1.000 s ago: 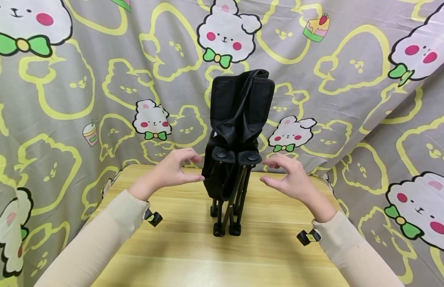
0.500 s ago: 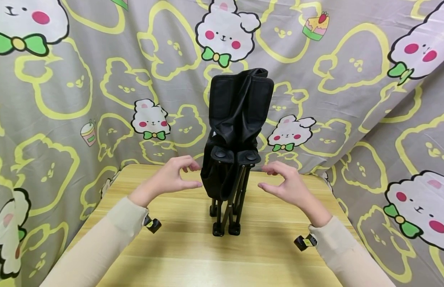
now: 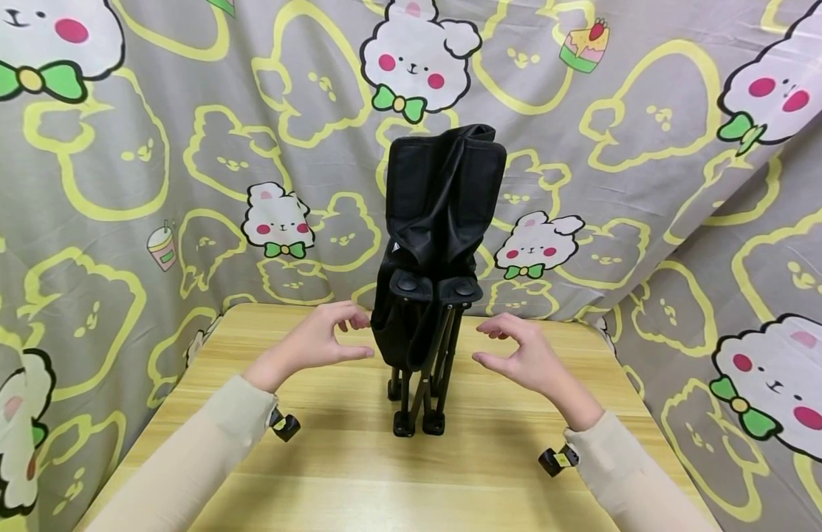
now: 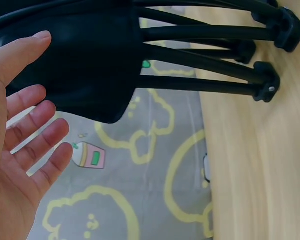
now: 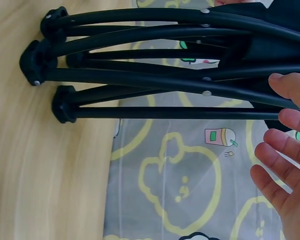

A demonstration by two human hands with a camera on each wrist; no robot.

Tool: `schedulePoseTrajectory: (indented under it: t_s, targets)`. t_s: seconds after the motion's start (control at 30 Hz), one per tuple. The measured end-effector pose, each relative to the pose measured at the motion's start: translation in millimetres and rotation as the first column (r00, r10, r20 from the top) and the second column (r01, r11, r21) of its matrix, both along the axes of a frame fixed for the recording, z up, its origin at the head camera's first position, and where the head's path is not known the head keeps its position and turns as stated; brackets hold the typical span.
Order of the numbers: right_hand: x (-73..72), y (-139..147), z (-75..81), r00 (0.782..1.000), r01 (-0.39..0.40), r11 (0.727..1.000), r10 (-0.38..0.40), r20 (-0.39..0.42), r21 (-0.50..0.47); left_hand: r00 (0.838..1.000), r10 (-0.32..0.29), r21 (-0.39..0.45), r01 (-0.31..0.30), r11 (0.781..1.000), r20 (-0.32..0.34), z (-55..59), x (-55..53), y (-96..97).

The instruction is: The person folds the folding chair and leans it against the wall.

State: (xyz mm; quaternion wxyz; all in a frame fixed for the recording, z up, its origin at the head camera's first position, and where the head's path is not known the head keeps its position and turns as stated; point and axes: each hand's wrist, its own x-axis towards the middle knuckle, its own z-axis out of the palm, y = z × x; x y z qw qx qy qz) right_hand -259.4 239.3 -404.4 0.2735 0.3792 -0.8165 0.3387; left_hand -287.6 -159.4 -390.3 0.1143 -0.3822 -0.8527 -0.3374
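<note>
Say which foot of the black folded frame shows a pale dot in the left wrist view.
The lowest foot there: it bears a pale dot; the other feet, all higher, show no clear one.

Tall upright folding frame of black fabric & tubes (image 3: pixel 433 244) = main obstacle, mid-view, blocks straight L-R path betw. bare left hand (image 3: pixel 324 336) & bare right hand (image 3: pixel 520 351). Narrow gap at R fingertips; L ones just beside fabric, contact hard to tell. Each hand has room betw. thumb & fingers. Low down, crossed black tube legs (image 5: pixel 140 77) w/ chunky black feet (image 3: pixel 403 423) leave only thin slits. Grey curtain w/ yellow outlines (image 3: pixel 344 244) closes off back & sides. Widest lane: light wood-grain tabletop (image 3: pixel 384 473) in front, betw. forearms; small black wrist cams (image 3: pixel 284 425) jut in.
</note>
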Motion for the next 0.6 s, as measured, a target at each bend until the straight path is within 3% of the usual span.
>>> schedulePoseTrajectory:
  t_s: [0.4, 0.6]
  targets:
    - [1.5, -1.2, -21.2, 0.999, 0.001, 1.0, -0.002, 0.034, 0.013, 0.998, -0.03, 0.005, 0.029, 1.0, 0.057, -30.2, 0.6, 5.6]
    - [4.2, -1.2, -31.3, 0.997, 0.02, 1.0, -0.021, 0.08, 0.017, 0.994, -0.012, -0.013, 0.014, 1.0, 0.11, -47.0, 0.2, 7.8]
